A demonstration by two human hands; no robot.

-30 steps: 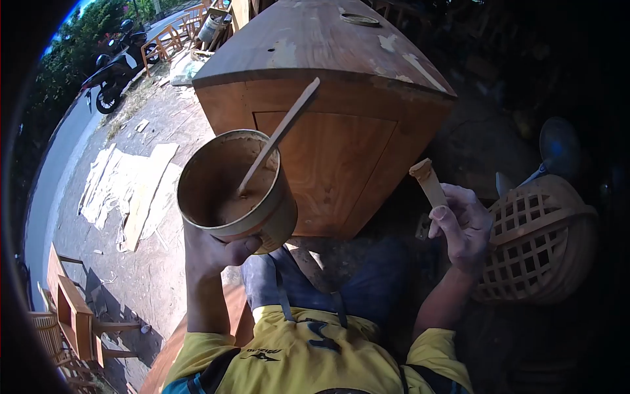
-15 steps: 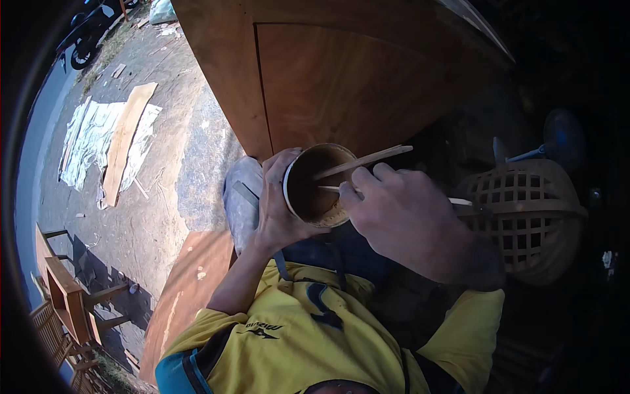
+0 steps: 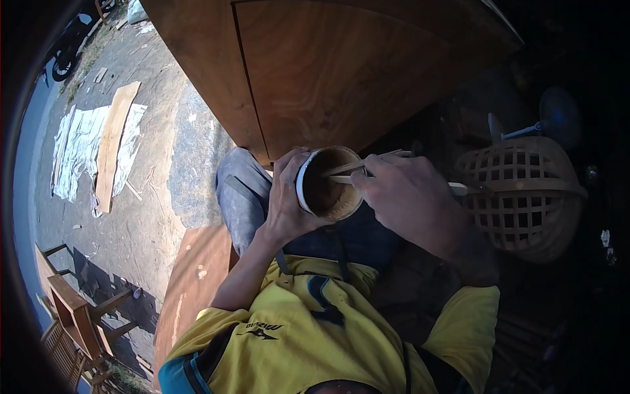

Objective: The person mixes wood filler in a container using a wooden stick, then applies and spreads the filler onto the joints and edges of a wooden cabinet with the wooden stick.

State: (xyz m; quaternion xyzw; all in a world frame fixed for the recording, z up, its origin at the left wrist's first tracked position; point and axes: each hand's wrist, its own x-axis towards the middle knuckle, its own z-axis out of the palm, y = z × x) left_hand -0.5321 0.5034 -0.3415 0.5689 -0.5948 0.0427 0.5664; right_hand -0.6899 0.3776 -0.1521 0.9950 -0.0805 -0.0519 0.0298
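Note:
My left hand [image 3: 287, 200] is wrapped around the outside of a round tub [image 3: 304, 187], its mouth tilted up towards me. Brown residue coats the tub's inner wall. Fingers of my right hand [image 3: 412, 203] are closed on a thin stick-like tool; its pale end [image 3: 457, 189] sticks out behind the hand and its tip reaches inside the tub. A second, wooden stick [image 3: 344, 167] leans in the tub and passes over the rim behind my right fingers. Whether those fingers touch it, I cannot tell.
A large wooden panel [image 3: 341, 79] stands just ahead. To the right are a woven basket [image 3: 518, 187] and a fan-like blue object [image 3: 560, 118] in shadow. On the ground at left, a plank [image 3: 117, 144] lies over white sheeting [image 3: 79, 151], with wooden furniture [image 3: 69, 305] nearer.
The tub has shifted slightly right in view and tips more towards my right hand. The held tool's tip and the leaning stick are now closer together. The whole view has turned a little.

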